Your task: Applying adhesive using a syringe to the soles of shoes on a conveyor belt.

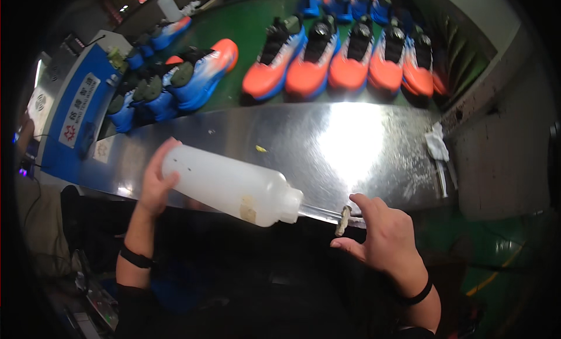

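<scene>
A long translucent white plastic bottle [225, 178] lies tilted across the front of me, its neck pointing right. My left hand [155, 180] is closed around its base end. From the bottle's mouth a thin shiny rod [318, 212] sticks out to the right, carrying a crusted, dirty crosspiece [343, 221]. Around the rod's outer end, my right hand [388, 234] has its thumb and fingers spread apart. Whether the palm touches the rod tip cannot be made out. A brown stain marks the bottle's lower side.
Beneath the bottle runs a shiny metal table edge [251, 125]. Beyond it, orange-and-blue sneakers [350, 64] stand in rows on a green surface, with more sneakers [201, 76] at left. A brush-like tool with white cloth [436, 143] lies at right. A blue machine panel [73, 125] stands left.
</scene>
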A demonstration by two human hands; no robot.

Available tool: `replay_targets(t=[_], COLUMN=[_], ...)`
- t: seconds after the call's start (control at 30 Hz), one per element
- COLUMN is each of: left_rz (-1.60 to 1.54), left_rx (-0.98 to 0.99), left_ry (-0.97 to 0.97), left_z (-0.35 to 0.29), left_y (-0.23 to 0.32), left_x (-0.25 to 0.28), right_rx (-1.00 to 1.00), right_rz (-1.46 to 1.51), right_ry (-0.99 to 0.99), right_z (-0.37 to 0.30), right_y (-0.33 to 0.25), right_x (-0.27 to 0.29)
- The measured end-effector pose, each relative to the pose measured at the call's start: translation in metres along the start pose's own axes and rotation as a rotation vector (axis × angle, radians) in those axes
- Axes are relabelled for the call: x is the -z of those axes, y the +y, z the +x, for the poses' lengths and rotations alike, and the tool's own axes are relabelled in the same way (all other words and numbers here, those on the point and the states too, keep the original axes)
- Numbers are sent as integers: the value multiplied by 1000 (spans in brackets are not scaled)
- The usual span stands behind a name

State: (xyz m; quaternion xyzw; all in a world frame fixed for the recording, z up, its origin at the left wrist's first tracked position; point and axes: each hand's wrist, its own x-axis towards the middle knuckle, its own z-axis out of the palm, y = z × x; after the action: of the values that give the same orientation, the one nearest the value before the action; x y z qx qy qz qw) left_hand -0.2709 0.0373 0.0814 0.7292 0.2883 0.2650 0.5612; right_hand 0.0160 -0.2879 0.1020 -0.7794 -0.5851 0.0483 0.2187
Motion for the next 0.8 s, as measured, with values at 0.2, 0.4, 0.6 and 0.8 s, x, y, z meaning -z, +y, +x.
replay_targets(t=[0.2, 0.4, 0.6, 0.8], left_rz=[235, 513, 536, 640], left_rx=[-17, -143, -84, -350], left_ry=[-27, -60, -106, -83], left_z=[-17, -16, -26, -26], left_y=[1, 15, 24, 20], left_x=[11, 14, 9, -15], right_rx=[217, 328, 336, 512], right_rz=[-268, -327, -371, -601], right_ry=[-5, -27, 66, 220], right_z=[34, 43, 68, 114], right_y=[-20, -22, -33, -95], right_x=[-5, -21, 21, 97])
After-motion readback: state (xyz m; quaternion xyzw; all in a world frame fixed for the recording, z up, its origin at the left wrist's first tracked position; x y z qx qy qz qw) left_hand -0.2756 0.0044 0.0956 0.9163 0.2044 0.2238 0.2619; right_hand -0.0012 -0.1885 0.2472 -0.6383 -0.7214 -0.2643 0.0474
